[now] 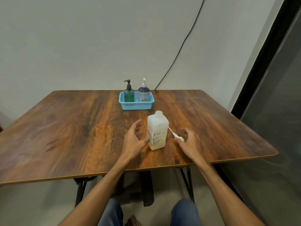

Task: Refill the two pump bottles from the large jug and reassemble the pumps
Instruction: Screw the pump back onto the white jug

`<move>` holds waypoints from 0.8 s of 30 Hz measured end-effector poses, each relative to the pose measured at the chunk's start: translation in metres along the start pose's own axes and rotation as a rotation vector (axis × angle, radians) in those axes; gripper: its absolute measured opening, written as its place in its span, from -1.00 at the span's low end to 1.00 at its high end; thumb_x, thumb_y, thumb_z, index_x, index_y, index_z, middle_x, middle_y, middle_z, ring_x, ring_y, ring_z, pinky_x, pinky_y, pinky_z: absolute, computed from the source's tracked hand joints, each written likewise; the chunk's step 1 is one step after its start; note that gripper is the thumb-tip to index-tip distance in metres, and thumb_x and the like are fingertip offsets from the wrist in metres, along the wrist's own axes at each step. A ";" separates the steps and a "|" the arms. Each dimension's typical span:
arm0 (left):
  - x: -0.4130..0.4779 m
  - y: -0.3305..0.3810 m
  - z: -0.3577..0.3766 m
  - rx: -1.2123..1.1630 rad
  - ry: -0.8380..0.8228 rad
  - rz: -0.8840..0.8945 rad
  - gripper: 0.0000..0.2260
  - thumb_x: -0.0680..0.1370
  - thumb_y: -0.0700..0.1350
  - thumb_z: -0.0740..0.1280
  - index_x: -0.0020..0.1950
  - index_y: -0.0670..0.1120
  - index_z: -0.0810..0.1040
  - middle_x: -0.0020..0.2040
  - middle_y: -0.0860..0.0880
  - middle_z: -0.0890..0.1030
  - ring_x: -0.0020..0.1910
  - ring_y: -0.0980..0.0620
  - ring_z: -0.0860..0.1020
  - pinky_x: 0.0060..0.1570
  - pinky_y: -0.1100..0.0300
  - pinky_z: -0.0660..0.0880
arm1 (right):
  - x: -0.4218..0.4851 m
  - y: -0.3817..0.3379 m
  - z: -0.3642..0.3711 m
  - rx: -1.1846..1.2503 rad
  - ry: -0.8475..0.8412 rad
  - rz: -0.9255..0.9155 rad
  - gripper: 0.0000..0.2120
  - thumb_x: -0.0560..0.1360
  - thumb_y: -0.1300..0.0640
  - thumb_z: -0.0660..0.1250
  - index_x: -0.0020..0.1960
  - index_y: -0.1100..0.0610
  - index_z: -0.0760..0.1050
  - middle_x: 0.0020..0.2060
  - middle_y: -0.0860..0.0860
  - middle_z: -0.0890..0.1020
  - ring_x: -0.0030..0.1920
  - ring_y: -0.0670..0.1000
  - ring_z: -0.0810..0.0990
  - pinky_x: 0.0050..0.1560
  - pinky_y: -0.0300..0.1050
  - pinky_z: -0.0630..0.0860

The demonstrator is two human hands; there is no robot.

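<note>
Clearly, jug [157, 131] printed "BIOCHEK CHG", text running vertically.

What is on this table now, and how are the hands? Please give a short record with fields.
jug: white, square, upright on wooden table, no pump on it
loose pump: white, with tube, lying right of jug
blue basket: behind jug
in basket: green pump bottle, white-and-blue pump bottle, pumps on
left hand: open, beside jug
right hand: open, by loose pump

Setting: plain indoor room, home or office not determinable.
Evidence: bare pale wall [65, 46], loose black cable [182, 46], folding wood-grain counter [65, 128], dark glass panel [276, 111].
</note>
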State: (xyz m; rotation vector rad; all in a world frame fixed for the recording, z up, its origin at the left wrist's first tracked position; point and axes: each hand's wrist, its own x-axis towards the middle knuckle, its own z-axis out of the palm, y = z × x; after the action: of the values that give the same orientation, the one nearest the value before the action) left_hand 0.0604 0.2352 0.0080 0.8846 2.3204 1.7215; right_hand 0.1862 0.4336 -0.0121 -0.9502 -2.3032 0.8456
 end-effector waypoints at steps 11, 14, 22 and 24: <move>0.006 -0.011 0.027 -0.028 -0.068 0.056 -0.13 0.35 0.08 0.63 0.55 0.08 0.26 0.49 0.05 0.43 0.39 0.14 0.43 0.32 0.11 0.45 | -0.007 0.016 0.008 -0.022 0.100 -0.091 -0.72 0.47 0.18 0.50 0.16 0.02 0.63 0.02 -0.05 0.67 0.00 -0.04 0.59 -0.06 -0.12 0.52; 0.008 -0.014 0.030 -0.028 -0.082 0.055 -0.17 0.38 0.04 0.61 0.55 0.07 0.26 0.47 0.05 0.46 0.41 0.08 0.45 0.33 0.03 0.51 | -0.008 0.007 -0.007 0.044 0.150 -0.061 -0.79 0.44 0.18 0.52 0.02 0.02 0.57 -0.11 -0.10 0.62 -0.13 -0.13 0.59 -0.27 -0.19 0.49; 0.008 -0.020 0.031 -0.048 -0.095 0.072 -0.22 0.41 0.05 0.58 0.54 0.05 0.29 0.46 0.04 0.47 0.40 0.07 0.47 0.31 -0.02 0.54 | -0.001 -0.020 -0.047 0.261 0.217 -0.125 -0.79 0.39 0.23 0.57 -0.06 0.00 0.65 -0.19 -0.16 0.67 -0.17 -0.14 0.63 -0.21 -0.13 0.59; 0.008 -0.022 0.031 -0.061 -0.102 0.076 -0.21 0.41 0.06 0.58 0.55 0.07 0.28 0.46 0.05 0.47 0.40 0.09 0.46 0.31 -0.02 0.54 | 0.000 -0.033 -0.059 0.284 0.243 -0.148 -0.78 0.38 0.24 0.57 -0.02 0.02 0.68 -0.18 -0.13 0.69 -0.18 -0.16 0.62 -0.24 -0.23 0.54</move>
State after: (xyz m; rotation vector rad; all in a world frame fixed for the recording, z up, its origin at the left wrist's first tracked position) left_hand 0.0588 0.2611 -0.0208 1.0366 2.1854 1.7224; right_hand 0.2096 0.4354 0.0512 -0.7067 -1.9560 0.9104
